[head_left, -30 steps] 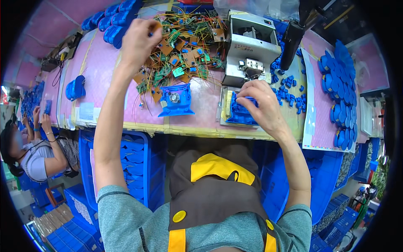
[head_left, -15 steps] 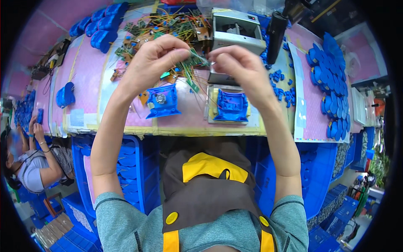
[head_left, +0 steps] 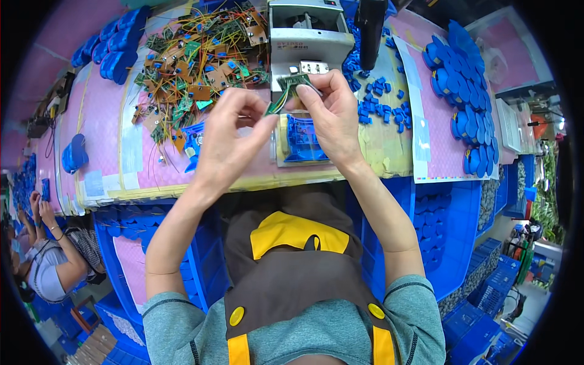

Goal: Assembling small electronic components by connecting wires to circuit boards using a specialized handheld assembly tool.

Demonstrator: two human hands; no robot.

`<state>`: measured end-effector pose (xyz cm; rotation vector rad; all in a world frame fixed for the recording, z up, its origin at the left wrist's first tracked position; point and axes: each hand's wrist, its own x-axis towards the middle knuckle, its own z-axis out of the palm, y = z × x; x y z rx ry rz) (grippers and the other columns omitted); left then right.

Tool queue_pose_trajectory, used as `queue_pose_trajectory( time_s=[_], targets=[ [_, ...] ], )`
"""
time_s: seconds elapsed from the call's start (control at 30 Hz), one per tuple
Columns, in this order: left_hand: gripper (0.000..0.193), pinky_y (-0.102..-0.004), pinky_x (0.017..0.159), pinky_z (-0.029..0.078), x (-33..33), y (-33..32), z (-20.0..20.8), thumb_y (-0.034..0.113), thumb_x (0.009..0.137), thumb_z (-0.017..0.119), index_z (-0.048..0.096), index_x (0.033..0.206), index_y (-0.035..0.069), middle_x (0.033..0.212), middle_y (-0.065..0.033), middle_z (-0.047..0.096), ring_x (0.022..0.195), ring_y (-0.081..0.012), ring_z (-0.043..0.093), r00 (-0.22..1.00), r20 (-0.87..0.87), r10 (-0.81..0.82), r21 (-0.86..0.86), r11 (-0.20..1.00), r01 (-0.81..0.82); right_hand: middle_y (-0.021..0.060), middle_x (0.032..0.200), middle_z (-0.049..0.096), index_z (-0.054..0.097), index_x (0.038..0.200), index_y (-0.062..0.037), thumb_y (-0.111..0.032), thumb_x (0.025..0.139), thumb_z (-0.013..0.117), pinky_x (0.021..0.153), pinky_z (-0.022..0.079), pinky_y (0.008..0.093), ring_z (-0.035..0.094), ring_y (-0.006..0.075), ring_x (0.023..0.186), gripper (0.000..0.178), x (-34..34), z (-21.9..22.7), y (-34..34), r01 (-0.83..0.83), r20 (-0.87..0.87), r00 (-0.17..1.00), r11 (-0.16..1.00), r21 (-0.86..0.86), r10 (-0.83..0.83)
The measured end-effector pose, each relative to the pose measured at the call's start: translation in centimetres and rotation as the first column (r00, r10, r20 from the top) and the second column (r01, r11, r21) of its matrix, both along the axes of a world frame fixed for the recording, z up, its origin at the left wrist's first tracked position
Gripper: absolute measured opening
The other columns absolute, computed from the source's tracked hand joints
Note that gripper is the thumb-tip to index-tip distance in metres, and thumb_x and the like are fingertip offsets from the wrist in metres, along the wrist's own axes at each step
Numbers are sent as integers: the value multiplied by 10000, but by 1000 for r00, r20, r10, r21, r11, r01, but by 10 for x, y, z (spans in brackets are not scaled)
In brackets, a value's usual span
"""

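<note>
My right hand (head_left: 336,118) pinches a green circuit board (head_left: 293,80) between thumb and fingers, above the table. Thin wires run from it to a small green board (head_left: 272,107), which the thumb and fingertips of my left hand (head_left: 234,137) hold. Below my right hand, a blue plastic housing (head_left: 304,145) sits in a pale fixture at the table's front. Another blue housing (head_left: 193,145) with a round metal part is mostly hidden behind my left hand.
A heap of wired circuit boards (head_left: 201,70) covers the back left. Behind my hands stands a grey machine (head_left: 310,45); a black tool (head_left: 368,36) hangs beside it. Small blue parts (head_left: 380,103) and rows of blue shells (head_left: 468,118) lie right. Another person (head_left: 55,264) works far left.
Both hands have come nearer and lower with the boards, the left turning more open-palmed around its piece. The view has shifted, so the table contents appear further left.
</note>
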<state>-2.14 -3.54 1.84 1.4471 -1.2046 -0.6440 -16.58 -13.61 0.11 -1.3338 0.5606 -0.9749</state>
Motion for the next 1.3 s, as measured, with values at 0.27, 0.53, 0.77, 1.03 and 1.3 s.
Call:
queue_pose_trajectory(
  time_s=[0.27,0.53,0.77,1.03,1.3],
  targets=[
    [146,-295,650,504,22,-24,28,24,814,707,629,933,-10,812,-61,641,732,-154,647,928,370,-44,-76,994,77,4,790,561,509,989,-26,-84,918,641,410,302,181,402,4,487,160,-28,13,22,-223,-133,955,938,266,265],
    [291,-389,767,493,-20,-23,8,100,677,803,639,915,67,994,-92,594,922,-286,585,788,606,108,-363,919,153,-10,659,526,540,928,-37,-112,917,660,383,340,203,406,38,433,142,-42,18,21,34,47,997,888,459,-63],
    [291,-397,833,477,-22,-28,-3,128,676,810,661,923,89,977,-52,654,949,-271,592,707,707,17,-261,935,239,39,785,595,575,1034,2,-90,909,665,404,368,205,451,46,456,180,-58,4,15,-24,29,1000,864,503,11],
    [151,-380,873,442,-25,-31,-30,168,696,714,656,793,67,846,-52,654,940,-233,587,492,868,-65,-128,928,350,103,1171,572,573,1183,-5,-45,840,679,540,460,236,584,138,657,361,-78,-19,24,-114,-575,768,823,-556,-282],
    [95,-361,889,433,-25,-37,-43,123,678,614,656,713,45,823,-70,642,961,-234,590,407,909,-93,-71,926,371,95,1251,568,573,1194,-9,-186,870,655,632,549,364,677,260,826,378,-79,-10,25,-541,-807,486,609,-580,-337]
  ],
)
